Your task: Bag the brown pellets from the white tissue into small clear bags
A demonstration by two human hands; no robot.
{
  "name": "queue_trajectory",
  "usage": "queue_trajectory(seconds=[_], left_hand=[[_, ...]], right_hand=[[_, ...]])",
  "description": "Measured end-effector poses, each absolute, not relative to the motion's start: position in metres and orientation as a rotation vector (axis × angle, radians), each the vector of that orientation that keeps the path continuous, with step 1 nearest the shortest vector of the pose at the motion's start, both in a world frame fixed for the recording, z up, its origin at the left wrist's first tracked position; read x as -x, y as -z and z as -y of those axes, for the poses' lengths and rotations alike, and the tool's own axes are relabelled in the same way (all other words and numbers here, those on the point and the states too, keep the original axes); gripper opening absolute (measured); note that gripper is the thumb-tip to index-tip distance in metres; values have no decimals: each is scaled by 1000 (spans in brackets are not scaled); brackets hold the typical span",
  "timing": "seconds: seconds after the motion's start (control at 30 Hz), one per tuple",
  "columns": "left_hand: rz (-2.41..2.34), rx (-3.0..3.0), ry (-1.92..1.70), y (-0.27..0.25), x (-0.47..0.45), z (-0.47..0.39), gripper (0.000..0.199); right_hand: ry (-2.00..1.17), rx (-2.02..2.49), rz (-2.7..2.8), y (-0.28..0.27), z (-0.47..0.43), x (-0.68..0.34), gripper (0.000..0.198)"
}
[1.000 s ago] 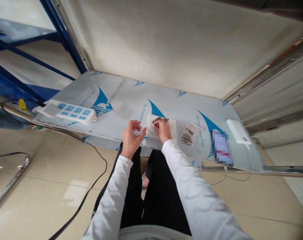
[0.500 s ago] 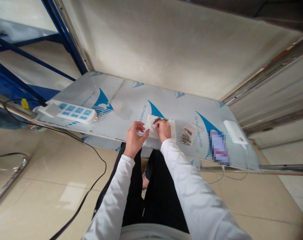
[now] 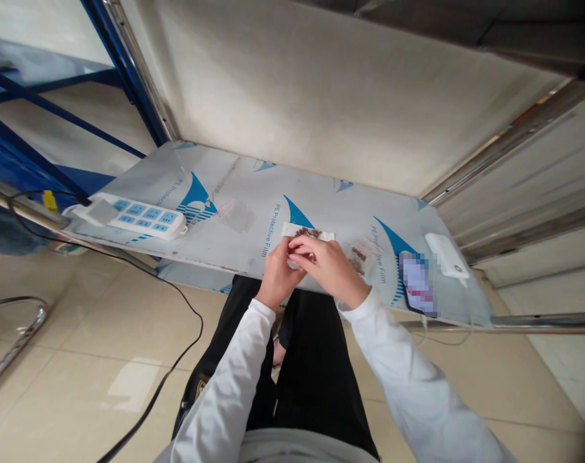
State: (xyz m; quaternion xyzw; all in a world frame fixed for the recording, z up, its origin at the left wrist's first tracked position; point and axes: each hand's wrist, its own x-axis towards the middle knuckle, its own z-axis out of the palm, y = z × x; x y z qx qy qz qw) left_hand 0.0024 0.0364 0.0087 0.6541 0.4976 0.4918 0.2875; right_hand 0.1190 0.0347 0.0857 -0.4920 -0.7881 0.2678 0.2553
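Note:
My left hand is closed around a small clear plastic bag, of which only a little shows between the fingers. Over it bends my right hand, fingertips pinched together at the bag; whatever they hold is hidden. Just beyond both hands, small reddish-brown pieces lie heaped on a white sheet, too small to name. To the right of my right hand is a clear bag with similar brown pieces inside, partly covered by my wrist.
On the film-covered metal table, clear plastic bags lie left of centre. A white power strip occupies the left end. A phone and a white power bank, both with cables, lie at the right. A black cable hangs down left.
My right hand has moved from the brown pieces on the sheet toward me, to the bag in my left hand. My left hand has shifted slightly right, and the hands now meet.

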Motion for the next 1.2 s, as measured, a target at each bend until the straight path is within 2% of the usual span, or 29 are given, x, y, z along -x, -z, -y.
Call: queue_trajectory(seconds=[0.17,0.3,0.37,0.47,0.5,0.63,0.77,0.9,1.2], left_hand=[[-1275,-1765,-1412,-16,-5,-33,44],[-1149,-1731,-1441,-21,-2,-31,69],[-1059,-1636,-1401,-22,0,-33,56],[-958,-1466,-1350,-20,3,-36,20],[-948,-1421,-1360,-19,3,-37,17],[-928,-1277,-1423,-20,-3,-36,18],[-914,-1139,-1486,-23,-12,-31,21],[-931,-1123,-1508,-26,-17,-28,21],[-923,-1154,-1453,-32,-10,-29,23]], right_hand=[[-748,1328,2061,-83,-26,-132,28],[-622,1408,2077,-84,-28,-150,10],[-529,1415,2078,-87,-29,-159,9],[-522,1381,2072,-93,-28,-169,9],[-541,1372,2067,-94,-27,-171,9],[-599,1354,1907,-88,-24,-172,11],[-841,1340,1509,-71,-23,-166,42],[-1098,1286,1328,-63,-20,-160,31],[-1068,1319,1307,-65,-15,-164,31]])
